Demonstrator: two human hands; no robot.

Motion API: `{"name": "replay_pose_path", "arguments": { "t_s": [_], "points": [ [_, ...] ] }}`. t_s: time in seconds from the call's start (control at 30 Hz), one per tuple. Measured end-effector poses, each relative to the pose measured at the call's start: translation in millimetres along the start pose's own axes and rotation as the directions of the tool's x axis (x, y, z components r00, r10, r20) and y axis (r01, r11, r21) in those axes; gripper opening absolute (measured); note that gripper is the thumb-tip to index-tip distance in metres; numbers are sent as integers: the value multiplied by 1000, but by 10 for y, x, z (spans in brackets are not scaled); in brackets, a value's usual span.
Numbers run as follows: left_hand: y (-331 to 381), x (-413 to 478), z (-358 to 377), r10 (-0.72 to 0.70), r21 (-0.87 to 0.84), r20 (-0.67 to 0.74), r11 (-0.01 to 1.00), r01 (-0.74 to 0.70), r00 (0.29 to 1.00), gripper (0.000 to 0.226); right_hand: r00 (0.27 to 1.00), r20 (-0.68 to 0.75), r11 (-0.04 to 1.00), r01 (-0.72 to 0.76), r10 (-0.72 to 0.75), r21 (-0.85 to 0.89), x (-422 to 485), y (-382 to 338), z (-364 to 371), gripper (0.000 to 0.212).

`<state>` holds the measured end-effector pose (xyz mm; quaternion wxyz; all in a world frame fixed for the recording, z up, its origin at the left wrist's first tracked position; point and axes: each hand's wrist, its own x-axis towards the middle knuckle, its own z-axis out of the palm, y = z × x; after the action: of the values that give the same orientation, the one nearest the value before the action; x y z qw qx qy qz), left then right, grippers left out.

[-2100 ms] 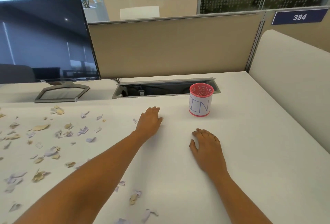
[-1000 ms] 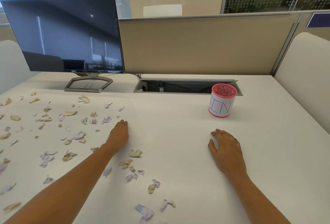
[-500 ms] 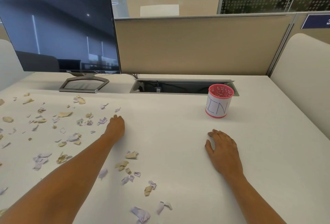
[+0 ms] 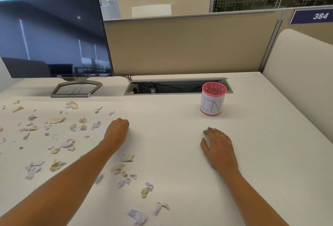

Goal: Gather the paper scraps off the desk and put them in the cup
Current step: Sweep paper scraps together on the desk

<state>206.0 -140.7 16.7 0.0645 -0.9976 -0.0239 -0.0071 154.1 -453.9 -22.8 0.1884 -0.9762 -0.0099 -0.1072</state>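
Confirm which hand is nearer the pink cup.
Right. The right hand lies flat on the desk just in front of the cup. The left hand, fingers curled, sits farther off to the cup's left, beside the paper scraps.

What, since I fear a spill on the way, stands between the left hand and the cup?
Nothing visible does. Between the left hand and the cup lies only bare desk. The right hand rests flat nearer the person, off that line, and the scraps lie elsewhere.
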Motion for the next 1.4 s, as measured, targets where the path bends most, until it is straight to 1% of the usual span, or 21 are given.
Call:
{"name": "replay_pose_path", "arguments": {
  "t_s": [0.07,0.2,0.27,0.3,0.37,0.43,0.5,0.57,0.63,0.73,0.9,1.03,1.17,1.33,1.4],
  "points": [
    [90,4,-29,42,20,-14,999,-42,999,21,1000,-3,1000,-4,4,3,-2,0,1,38],
    [301,59,-75,94,35,4,995,-94,996,21,1000,-4,1000,5,-5,-6,2,4,2,39],
    [443,109,-127,110,-28,5,994,-109,994,20,1000,-1,1000,6,-6,-4,8,8,9,39],
    [530,139,-164,122,-78,-2,989,-122,993,16,1000,-3,1000,6,-6,-1,7,7,12,39],
    [745,217,-259,128,-211,-30,969,-131,991,19,1000,-12,1000,1,-1,21,1,9,11,39],
    [1004,308,-407,121,-353,-83,925,-143,989,23,1000,-23,1000,3,-2,31,-5,7,13,38],
    [1282,420,-607,124,-446,-135,878,-172,983,22,1000,-27,1000,12,-12,24,-6,7,12,38],
    [1543,519,-813,159,-488,-192,840,-235,968,23,999,-33,999,18,-17,28,0,7,15,37],
    [1783,585,-996,221,-486,-241,815,-315,945,25,999,-49,999,24,-23,28,-2,-1,12,35],
    [2101,706,-1213,287,-489,-273,781,-389,918,23,996,-81,998,30,-26,47,-5,-13,7,31],
    [2421,905,-1341,263,-554,-245,752,-357,933,23,991,-131,997,39,-31,62,-2,-14,14,26],
    [2504,936,-1269,269,-560,-209,756,-340,940,31,986,-162,997,53,-44,55,-5,-20,16,24],
    [2513,910,-1243,270,-564,-228,746,-353,935,35,982,-180,997,59,-49,46,0,-26,5,23],
    [2456,811,-1272,267,-621,-272,685,-381,925,32,983,-174,997,60,-53,38,-3,-38,-15,22],
    [2378,722,-1255,239,-677,-282,637,-369,929,32,982,-180,997,63,-55,38,-6,-39,-16,22]
  ]
}}
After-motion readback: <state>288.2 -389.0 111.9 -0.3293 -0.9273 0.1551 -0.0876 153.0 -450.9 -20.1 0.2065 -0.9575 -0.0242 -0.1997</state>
